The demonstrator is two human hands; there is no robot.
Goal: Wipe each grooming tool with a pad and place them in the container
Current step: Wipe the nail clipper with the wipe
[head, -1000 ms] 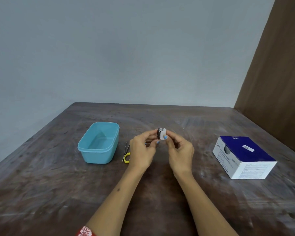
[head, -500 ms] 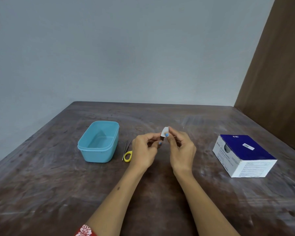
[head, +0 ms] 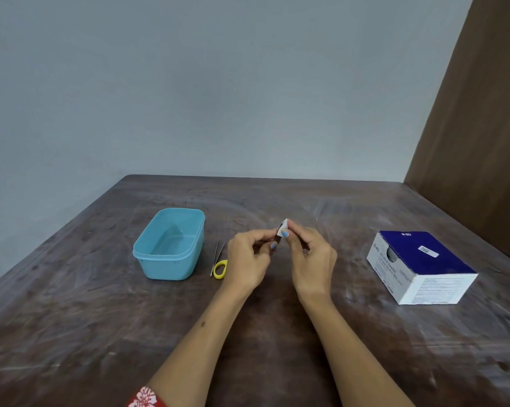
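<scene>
Pinched between both hands above the table centre, a small dark grooming tool (head: 277, 238) is held by the left hand (head: 249, 259), closed on its near end. Its type cannot be told, as most of it is hidden. A small white pad (head: 283, 230) is folded over the far tip and pressed there by the thumb and forefinger of the right hand (head: 311, 261), closed on the pad.

Left of the grip, well apart: a light blue rectangular plastic container (head: 171, 245) is seen upright on the worn dark brown wooden table (head: 101, 333), open-topped, with nothing visible inside.

Just left of the grip, between container and left hand: slim metal tweezers (head: 217, 256) and small scissors with a yellow handle loop (head: 220, 269) are laid side by side on the table, partly hidden by the left hand.

Right of the grip, well apart: a blue-and-white cardboard box of alcohol swabs (head: 418, 265) is noted, resting flat.

Step judged in hand: wiping of the first tool, none yet being placed. For the next move, the pad would need to be drawn along the tool's length; the tool would then be carried leftward over the tweezers and scissors and released into the container, the pad being retained in the right hand.
</scene>
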